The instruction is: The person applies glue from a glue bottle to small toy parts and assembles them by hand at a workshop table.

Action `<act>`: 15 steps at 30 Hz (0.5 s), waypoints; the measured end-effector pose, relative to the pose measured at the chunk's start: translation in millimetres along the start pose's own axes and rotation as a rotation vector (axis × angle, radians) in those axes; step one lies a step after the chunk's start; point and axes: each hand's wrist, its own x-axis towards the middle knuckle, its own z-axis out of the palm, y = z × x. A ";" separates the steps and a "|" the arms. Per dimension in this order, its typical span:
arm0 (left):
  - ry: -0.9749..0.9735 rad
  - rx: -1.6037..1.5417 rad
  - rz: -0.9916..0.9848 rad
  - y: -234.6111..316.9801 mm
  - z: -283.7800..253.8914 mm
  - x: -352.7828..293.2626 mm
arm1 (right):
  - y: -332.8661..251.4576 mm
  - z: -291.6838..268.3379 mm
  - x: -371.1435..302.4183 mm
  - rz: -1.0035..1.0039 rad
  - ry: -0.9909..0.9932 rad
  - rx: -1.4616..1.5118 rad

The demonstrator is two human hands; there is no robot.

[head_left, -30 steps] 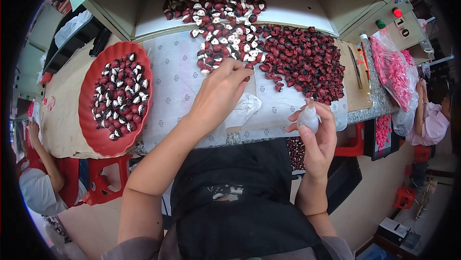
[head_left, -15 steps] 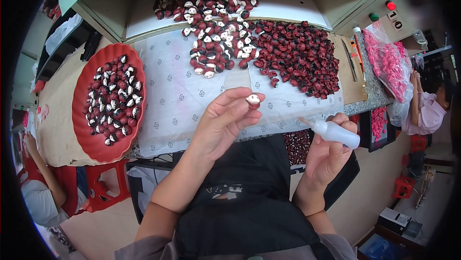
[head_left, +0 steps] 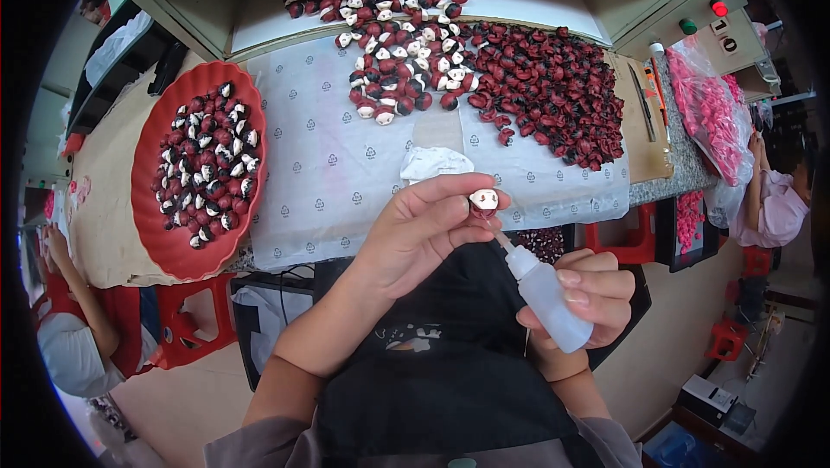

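Observation:
Between the thumb and fingertips of my left hand (head_left: 415, 230) is a small round doll head (head_left: 484, 199), with a white face side turned up and dark red below. My right hand (head_left: 596, 295) is wrapped around a translucent squeeze bottle (head_left: 553, 299), tilted with its thin nozzle pointing up and left. The nozzle tip reaches the underside of the head; whether it touches cannot be made out. Just beyond my left fingers lies a crumpled white cloth or tissue (head_left: 435, 162) on the printed white sheet (head_left: 320, 174).
A red scalloped tray (head_left: 144, 200) of similar heads stands at left. Farther back are a pile of heads (head_left: 406, 61) and a heap of dark red pieces (head_left: 553, 96). Tweezers (head_left: 642, 103) and a bag of pink pieces (head_left: 709, 122) lie at right. Other people sit on both sides.
My right hand has swung the bottle left and down, bringing its nozzle to the doll head. My left hand has shifted slightly right and lower. The crumpled white cloth has come into view.

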 end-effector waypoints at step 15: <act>0.007 0.078 -0.011 -1.9 0.3 -0.4 | -0.8 0.3 -1.1 0.014 -0.047 -0.013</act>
